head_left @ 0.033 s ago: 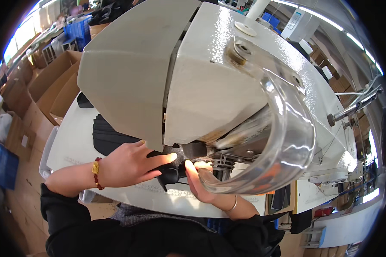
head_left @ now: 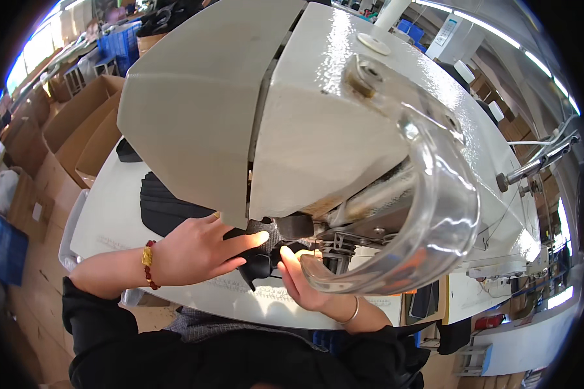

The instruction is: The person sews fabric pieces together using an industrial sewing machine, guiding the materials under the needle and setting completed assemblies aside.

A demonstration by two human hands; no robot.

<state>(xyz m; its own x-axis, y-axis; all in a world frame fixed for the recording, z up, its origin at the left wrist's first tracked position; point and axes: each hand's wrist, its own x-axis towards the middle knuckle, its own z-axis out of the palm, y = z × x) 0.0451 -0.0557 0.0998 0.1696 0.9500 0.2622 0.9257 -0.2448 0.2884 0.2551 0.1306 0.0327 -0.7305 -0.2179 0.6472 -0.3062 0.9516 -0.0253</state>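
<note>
A small, curved black piece of material [head_left: 258,264] lies beneath the head of a large pale sewing machine [head_left: 331,142]. My left hand [head_left: 191,251], with a red and gold bracelet at its wrist, stretches out its index finger onto a grey textured part [head_left: 261,228] beside the black piece. Its thumb, spread apart, touches the piece's left side. My right hand [head_left: 303,283] is closed at the piece's right edge, thumb and fingertips together there. A clear curved guard [head_left: 444,214] partly covers this hand. The needle area is hidden by the machine head.
Overlapping black pieces [head_left: 165,204] lie on the white table [head_left: 104,223] to the left of the machine. Beyond them stands an open cardboard box [head_left: 78,126]. A metal spring assembly [head_left: 337,253] sits right of my right hand. A blue crate [head_left: 118,48] stands far left.
My right hand has drawn slightly down toward me, its fingertips lower along the black piece. The left hand stays nearly in place.
</note>
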